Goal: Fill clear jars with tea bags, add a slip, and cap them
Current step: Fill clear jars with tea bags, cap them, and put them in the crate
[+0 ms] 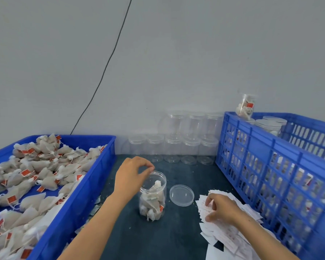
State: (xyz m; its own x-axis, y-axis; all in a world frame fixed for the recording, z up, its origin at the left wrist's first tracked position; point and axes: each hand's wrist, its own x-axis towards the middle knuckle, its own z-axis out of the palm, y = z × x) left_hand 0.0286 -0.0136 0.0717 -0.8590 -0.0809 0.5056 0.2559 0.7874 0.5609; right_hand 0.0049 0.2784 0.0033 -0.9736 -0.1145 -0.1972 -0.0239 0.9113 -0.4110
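Open jar point(152, 196): standing upright on the dark table point(158, 237), uncapped, partly filled with tea bags; taken here as the landmark.
Left hand point(130, 175): hovering over the jar's mouth, fingers curled down with thumb and fingertips drawn close together at the rim; nothing plainly showing between them, so cannot tell whether it is pinching anything.
Right hand point(220, 208): lying to the right of the jar on the pile of slips point(233, 239), fingers bent and pressing into the papers, thumb closing toward them on a slip; the exact pinch is not showing clearly.
Lid point(181, 195): lying flat just right of the jar, apart from it.
Loose tea bags point(36, 175): heaping in the blue bin point(79, 203) left of the jar.
Empty jars point(176, 143): stacking in two rows behind the jar, against the wall point(176, 53).
Blue crate point(270, 166): sitting right of the jar beyond the slips, holding filled, capped jars.
Filled jar point(245, 106): perching atop the crate's far corner.
Black cable point(105, 68): running down the wall behind the bin.
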